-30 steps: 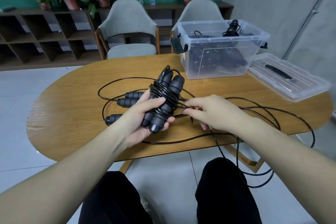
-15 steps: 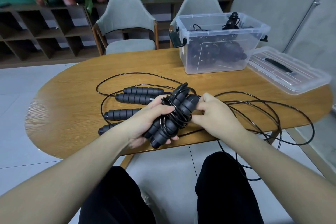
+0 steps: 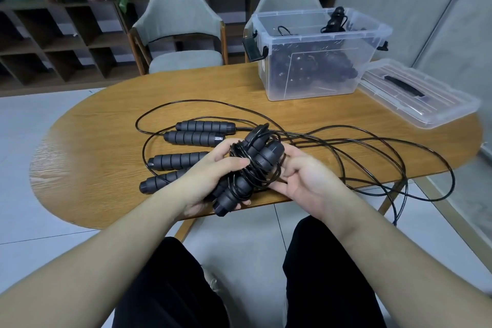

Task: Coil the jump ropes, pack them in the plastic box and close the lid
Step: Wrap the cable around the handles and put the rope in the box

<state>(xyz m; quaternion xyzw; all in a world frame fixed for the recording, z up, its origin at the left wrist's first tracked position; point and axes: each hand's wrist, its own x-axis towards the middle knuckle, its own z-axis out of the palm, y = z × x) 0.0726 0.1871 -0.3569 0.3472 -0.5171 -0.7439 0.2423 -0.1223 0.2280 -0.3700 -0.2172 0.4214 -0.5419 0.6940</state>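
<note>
Gripped in the left hand [image 3: 210,176], fingers curled round it, is the coiled rope bundle [image 3: 250,168]: two handles side by side with cord wound about them, at frame centre over the near table edge. The right hand [image 3: 300,181] is held against the bundle's right side, fingers bent at the cord; whether a strand is pinched cannot be told.

Progress, judged: partly done. Dark coiled ropes are already seen inside the plastic box [image 3: 316,61], upper right, with one handle poking above the rim. The lid [image 3: 418,93] is off, lying just right of the box on the table [image 3: 93,154]. The bundle in hand appears wound but not yet packed.

Left to do: two loose ropes, with four handles [image 3: 197,138] at centre left and slack cord [image 3: 372,157] trailing right and over the table edge. Then closing.

Bundle long axis: diagonal, lower left to upper right; butt ends point lower left, toward the viewer.
</note>
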